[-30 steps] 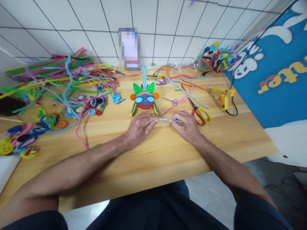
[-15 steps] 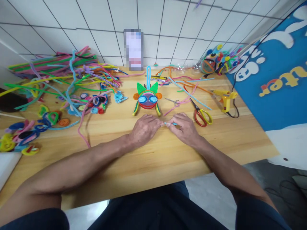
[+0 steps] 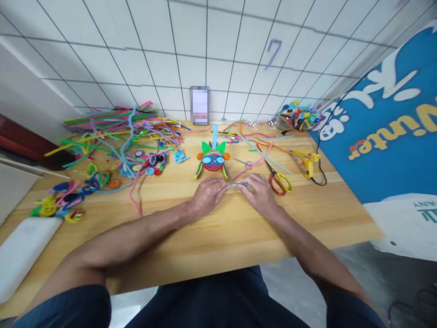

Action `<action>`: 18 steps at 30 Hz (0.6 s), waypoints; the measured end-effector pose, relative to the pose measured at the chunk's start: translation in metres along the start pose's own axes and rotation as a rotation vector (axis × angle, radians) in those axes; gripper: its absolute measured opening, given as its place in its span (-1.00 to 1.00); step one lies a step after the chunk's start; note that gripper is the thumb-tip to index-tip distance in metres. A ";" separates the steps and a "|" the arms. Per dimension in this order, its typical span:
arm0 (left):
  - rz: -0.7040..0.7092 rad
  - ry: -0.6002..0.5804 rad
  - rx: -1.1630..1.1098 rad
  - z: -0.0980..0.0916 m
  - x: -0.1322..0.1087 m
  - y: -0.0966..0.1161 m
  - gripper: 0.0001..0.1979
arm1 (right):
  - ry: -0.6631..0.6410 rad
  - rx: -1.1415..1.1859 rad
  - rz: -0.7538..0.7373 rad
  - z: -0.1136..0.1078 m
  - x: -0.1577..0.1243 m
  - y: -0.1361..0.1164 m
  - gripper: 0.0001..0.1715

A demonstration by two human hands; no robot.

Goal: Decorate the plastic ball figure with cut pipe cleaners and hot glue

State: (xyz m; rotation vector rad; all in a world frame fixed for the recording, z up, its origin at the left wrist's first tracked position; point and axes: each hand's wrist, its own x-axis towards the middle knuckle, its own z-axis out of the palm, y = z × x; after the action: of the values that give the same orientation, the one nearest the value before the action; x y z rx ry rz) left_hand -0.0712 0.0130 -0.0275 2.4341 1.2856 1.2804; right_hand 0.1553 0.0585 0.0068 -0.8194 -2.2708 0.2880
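Note:
Between my two hands runs a short light-blue pipe cleaner (image 3: 234, 185), pinched from both sides just above the wooden table. My left hand (image 3: 209, 197) is closed on its left end, and my right hand (image 3: 258, 193) grips the right part, whose tip shows past the thumb. Just beyond my hands stands a colourful pipe-cleaner figure (image 3: 213, 159) with green ears, blue eyes, orange side coils and a light-blue loop on top. Scissors (image 3: 280, 182) with red and yellow handles lie to the right of my right hand.
A yellow glue gun (image 3: 307, 163) with a black cord sits at the right. Loose pipe cleaners (image 3: 112, 118) pile up at the back left, with coiled pieces (image 3: 68, 196) nearer. A phone (image 3: 200, 107) leans on the tiled wall; a white box (image 3: 25, 255) lies at the left edge.
The camera view has tilted up, so more wall shows and the table things sit lower in the picture. Both hands still hold the light-blue pipe cleaner in nearly the same place.

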 end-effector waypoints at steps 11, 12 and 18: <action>-0.015 0.088 0.031 -0.020 0.015 -0.002 -0.80 | -0.034 0.264 0.146 -0.009 0.020 -0.007 -0.89; -0.021 0.093 0.034 -0.023 0.016 -0.002 -0.80 | -0.044 0.266 0.140 -0.011 0.023 -0.008 -0.89; -0.168 0.276 -0.005 -0.042 0.027 -0.009 -0.83 | -0.046 0.235 0.110 -0.017 0.049 -0.004 -0.87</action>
State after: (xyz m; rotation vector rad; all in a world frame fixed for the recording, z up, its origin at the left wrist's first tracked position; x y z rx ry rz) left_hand -0.0991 0.0267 0.0120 2.1468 1.5110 1.6088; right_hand 0.1375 0.0860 0.0477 -0.8218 -2.1848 0.6180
